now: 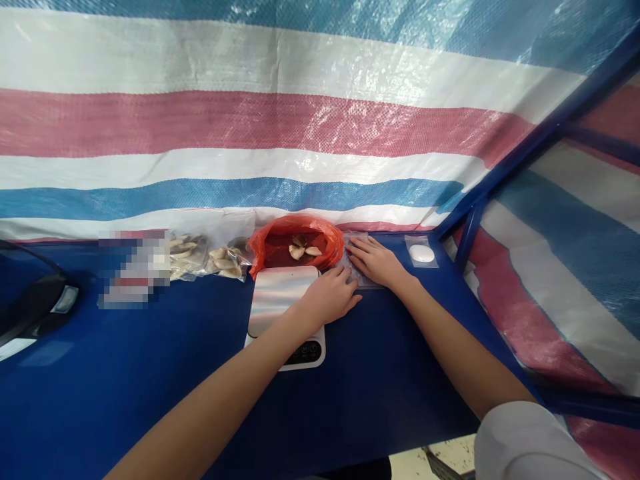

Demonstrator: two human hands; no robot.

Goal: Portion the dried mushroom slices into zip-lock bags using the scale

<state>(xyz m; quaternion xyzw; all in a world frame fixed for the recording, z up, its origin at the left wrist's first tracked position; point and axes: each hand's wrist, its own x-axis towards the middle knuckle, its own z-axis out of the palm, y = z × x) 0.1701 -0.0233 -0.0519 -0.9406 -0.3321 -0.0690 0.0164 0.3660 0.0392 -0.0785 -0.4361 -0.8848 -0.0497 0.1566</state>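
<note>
A small stack of clear plastic zip bags lies flat on the blue table. My right hand rests on these bags from the right, its fingers stretched out and spread. From the left, my left hand reaches over the corner of a white kitchen scale, with its fingertips at the bags' left edge and its thumb held apart. Neither hand visibly grips anything. Just behind the scale stands an open red plastic bag. Several pale dried slices, perhaps mushroom, show inside it.
Left of the red bag sit clear bags of similar slices. A white oval object in a small clear bag lies at the right. A black object stands at far left. Striped sheeting and a blue frame enclose the table.
</note>
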